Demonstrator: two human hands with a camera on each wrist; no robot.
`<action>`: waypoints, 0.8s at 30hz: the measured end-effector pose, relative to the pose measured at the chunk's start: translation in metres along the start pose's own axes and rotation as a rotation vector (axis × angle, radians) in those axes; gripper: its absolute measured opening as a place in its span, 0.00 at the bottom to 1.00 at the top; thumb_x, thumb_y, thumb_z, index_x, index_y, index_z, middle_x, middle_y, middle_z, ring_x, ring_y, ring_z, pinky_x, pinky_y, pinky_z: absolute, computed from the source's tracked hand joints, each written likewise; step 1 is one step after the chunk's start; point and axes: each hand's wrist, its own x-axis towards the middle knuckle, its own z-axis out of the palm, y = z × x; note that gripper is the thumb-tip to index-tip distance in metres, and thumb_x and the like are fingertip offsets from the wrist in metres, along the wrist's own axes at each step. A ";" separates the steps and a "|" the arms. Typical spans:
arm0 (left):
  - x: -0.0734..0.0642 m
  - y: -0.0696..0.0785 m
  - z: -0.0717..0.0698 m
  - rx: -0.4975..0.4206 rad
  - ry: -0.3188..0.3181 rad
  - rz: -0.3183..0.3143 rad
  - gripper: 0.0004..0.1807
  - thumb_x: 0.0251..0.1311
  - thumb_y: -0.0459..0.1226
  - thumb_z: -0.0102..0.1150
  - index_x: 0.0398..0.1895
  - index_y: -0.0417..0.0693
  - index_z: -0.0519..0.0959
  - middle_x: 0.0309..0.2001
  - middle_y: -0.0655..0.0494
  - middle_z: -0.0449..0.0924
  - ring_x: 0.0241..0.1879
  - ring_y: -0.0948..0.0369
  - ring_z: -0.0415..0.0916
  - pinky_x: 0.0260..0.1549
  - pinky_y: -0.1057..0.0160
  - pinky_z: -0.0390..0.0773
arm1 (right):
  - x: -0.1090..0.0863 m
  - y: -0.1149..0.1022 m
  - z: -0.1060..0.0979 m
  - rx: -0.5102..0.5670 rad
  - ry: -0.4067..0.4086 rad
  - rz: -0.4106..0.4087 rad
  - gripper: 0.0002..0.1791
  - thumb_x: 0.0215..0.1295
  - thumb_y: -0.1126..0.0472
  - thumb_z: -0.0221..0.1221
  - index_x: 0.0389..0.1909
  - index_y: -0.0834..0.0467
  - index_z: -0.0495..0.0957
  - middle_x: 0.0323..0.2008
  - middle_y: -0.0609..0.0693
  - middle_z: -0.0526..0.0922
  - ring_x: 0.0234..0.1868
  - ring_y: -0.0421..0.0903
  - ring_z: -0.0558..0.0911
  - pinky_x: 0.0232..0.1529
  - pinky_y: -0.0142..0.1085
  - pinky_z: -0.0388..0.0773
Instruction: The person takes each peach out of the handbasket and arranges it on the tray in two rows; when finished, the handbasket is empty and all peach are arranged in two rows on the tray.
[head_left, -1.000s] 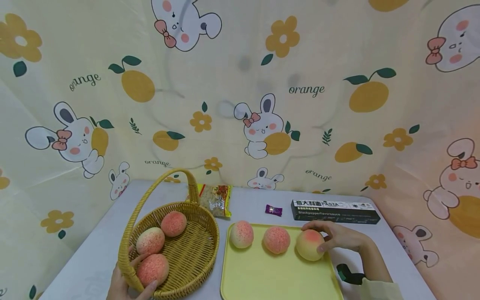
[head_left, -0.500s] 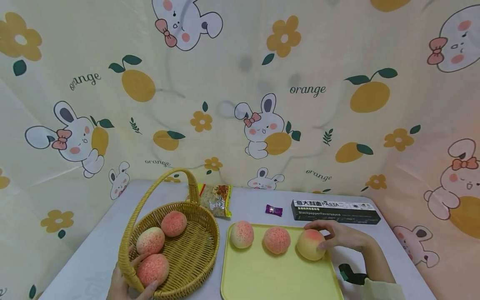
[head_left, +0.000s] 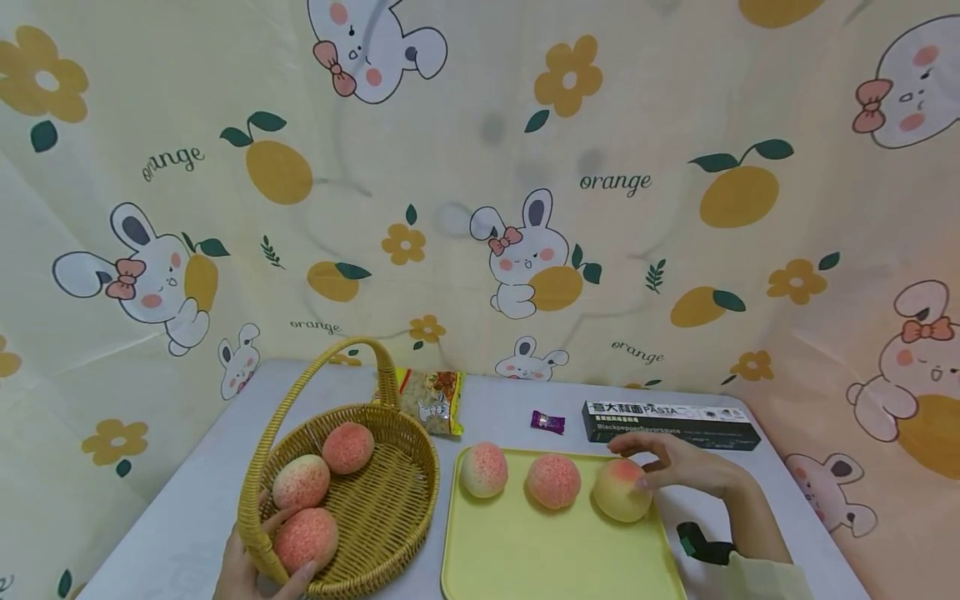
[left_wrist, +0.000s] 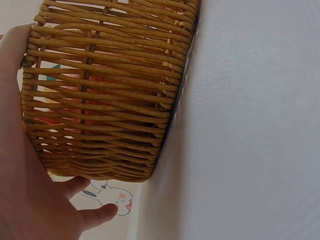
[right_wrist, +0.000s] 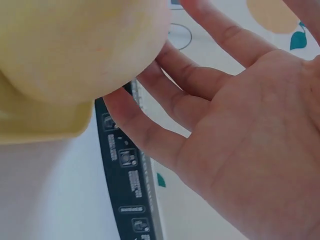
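A yellow rectangular tray (head_left: 555, 550) sits beside a golden-brown wicker basket (head_left: 382, 500), whose rim my left hand (head_left: 238, 571) grips. My right hand (head_left: 681, 467), fingers loosely bent and spread, shows no firm hold on the round peach (head_left: 621, 500) in the tray's far right corner. I seem to be positioning or releasing it; next calls for gentle fingertips. It looks smooth, pale yellow, pink-topped.

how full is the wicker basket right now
Partly full: in the head view, the wicker basket holds three peaches, and much of its woven floor shows bare beside them.
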 end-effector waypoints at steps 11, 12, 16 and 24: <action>-0.002 0.006 0.000 0.061 0.012 -0.093 0.42 0.48 0.40 0.79 0.67 0.40 0.69 0.70 0.42 0.55 0.63 0.58 0.62 0.48 0.70 0.68 | 0.016 -0.019 0.000 -0.013 -0.001 -0.083 0.26 0.67 0.64 0.61 0.65 0.63 0.71 0.62 0.62 0.73 0.60 0.39 0.74 0.59 0.41 0.75; -0.002 0.006 0.000 0.057 0.012 -0.090 0.41 0.48 0.40 0.79 0.66 0.40 0.70 0.70 0.42 0.55 0.64 0.56 0.61 0.48 0.71 0.68 | 0.018 -0.020 0.000 -0.017 -0.003 -0.095 0.26 0.67 0.65 0.60 0.65 0.64 0.70 0.62 0.62 0.73 0.61 0.40 0.74 0.60 0.42 0.75; -0.002 0.007 0.000 0.039 -0.005 -0.103 0.39 0.50 0.42 0.78 0.64 0.40 0.72 0.71 0.41 0.53 0.67 0.49 0.56 0.52 0.65 0.68 | 0.029 -0.028 0.002 -0.044 -0.016 -0.124 0.26 0.67 0.63 0.61 0.65 0.63 0.71 0.62 0.60 0.73 0.61 0.46 0.74 0.60 0.46 0.74; -0.003 0.005 0.001 0.078 0.010 -0.060 0.36 0.49 0.42 0.78 0.62 0.39 0.76 0.65 0.37 0.59 0.61 0.41 0.59 0.45 0.34 0.71 | 0.057 -0.047 0.010 -0.079 -0.068 -0.137 0.28 0.66 0.58 0.64 0.65 0.57 0.71 0.63 0.55 0.73 0.61 0.54 0.72 0.61 0.54 0.71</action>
